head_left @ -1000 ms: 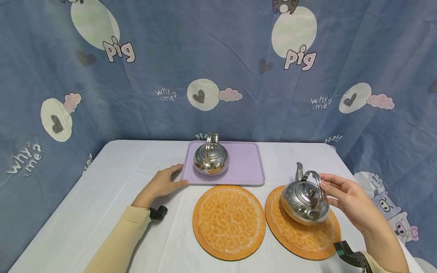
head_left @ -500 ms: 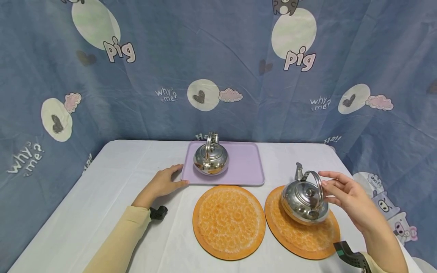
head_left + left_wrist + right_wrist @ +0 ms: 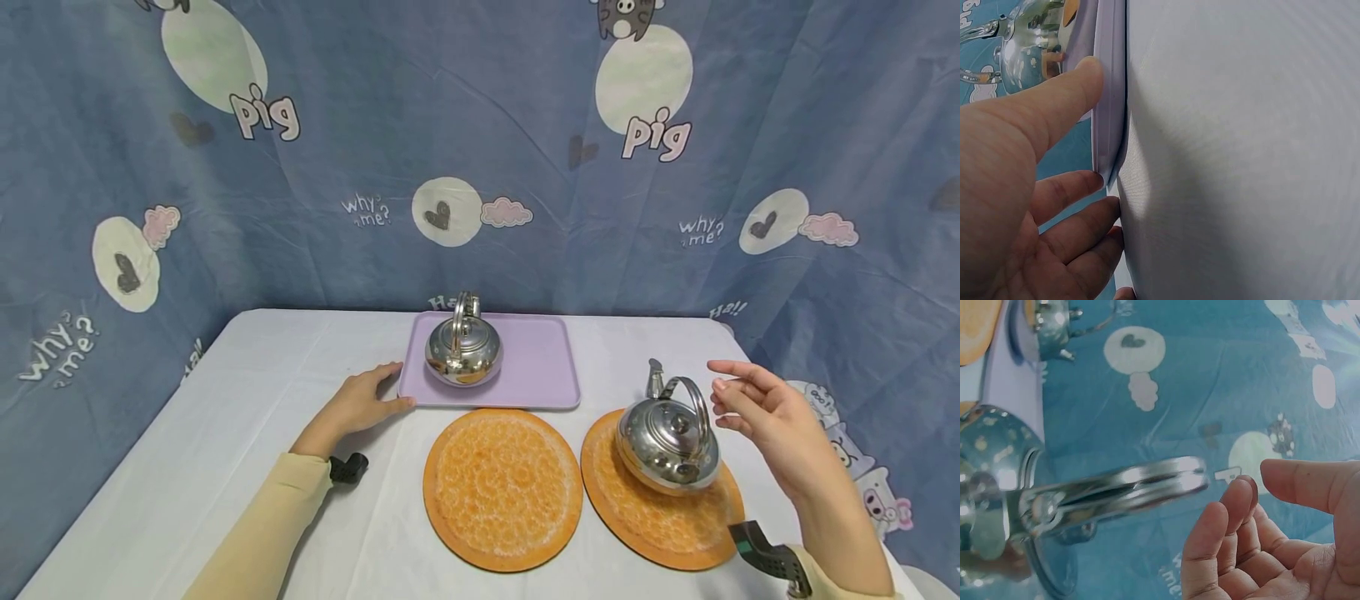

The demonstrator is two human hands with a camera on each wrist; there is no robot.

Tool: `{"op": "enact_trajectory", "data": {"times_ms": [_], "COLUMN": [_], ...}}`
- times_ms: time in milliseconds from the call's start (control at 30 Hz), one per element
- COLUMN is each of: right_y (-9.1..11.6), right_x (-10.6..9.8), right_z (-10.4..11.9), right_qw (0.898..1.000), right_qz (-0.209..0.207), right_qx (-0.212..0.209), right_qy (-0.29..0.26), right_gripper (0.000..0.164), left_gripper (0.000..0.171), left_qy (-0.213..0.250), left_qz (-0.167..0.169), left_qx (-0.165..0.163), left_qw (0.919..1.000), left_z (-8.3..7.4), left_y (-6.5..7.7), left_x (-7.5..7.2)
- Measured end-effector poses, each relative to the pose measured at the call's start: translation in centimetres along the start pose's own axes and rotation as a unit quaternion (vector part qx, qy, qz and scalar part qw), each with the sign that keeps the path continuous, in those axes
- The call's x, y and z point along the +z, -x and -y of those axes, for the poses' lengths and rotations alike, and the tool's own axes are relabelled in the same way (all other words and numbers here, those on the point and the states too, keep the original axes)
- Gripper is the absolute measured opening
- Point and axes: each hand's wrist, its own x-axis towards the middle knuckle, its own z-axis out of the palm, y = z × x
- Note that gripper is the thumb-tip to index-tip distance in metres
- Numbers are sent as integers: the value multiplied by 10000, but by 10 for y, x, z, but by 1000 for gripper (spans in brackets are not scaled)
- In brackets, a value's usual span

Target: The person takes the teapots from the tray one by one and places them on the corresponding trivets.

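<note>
A steel kettle point(image 3: 667, 442) stands on the right round orange mat point(image 3: 697, 533), its loop handle raised. My right hand point(image 3: 780, 433) is just right of that handle, fingers loosely bent and holding nothing. A gap shows between handle and fingertips in the right wrist view, where the handle point(image 3: 1122, 484) points toward the hand. My left hand point(image 3: 360, 404) touches the left front corner of a lilac tray point(image 3: 536, 358). In the left wrist view the thumb point(image 3: 1066, 97) rests on the tray's rim point(image 3: 1110, 81), the other fingers beside the corner. A second steel kettle point(image 3: 463, 346) stands on the tray.
Another round orange mat point(image 3: 502, 492) lies in front of the tray, left of the mat under the near kettle. A white cloth point(image 3: 315, 350) covers the table. Behind the table hangs a blue printed curtain point(image 3: 495, 133).
My right hand has let go of the near kettle's handle and drawn slightly up and away from it. The kettle stays on its mat. My left hand has not moved.
</note>
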Motion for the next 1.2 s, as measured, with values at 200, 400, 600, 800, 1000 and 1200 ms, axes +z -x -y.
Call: {"op": "enact_trajectory", "data": {"times_ms": [200, 400, 600, 800, 1000, 1200], "right_y": [-3, -6, -12, -22, -41, -59], "right_x": [6, 15, 29, 51, 88, 114], "right_z": [9, 21, 34, 41, 45, 47], "right_qw": [9996, 9981, 9978, 9964, 9955, 9943], "right_qz": [74, 268, 436, 684, 900, 1056], "right_qx": [-210, -403, -434, -496, -295, 29], "right_qy": [-183, -373, -236, -95, -36, -127], "right_gripper": [25, 26, 27, 28, 37, 43], "left_gripper": [83, 82, 81, 82, 82, 82], "left_qy": [-13, 14, 2, -3, -14, -16], "left_qz": [17, -2, -32, -36, -66, -48], "left_qx": [21, 46, 55, 33, -16, -47], "left_qw": [10000, 10000, 10000, 10000, 10000, 10000], "left_z": [-1, -1, 1, 2, 1, 0], "left_y": [-1, 0, -1, 0, 0, -1], "left_x": [3, 2, 2, 2, 0, 1]}}
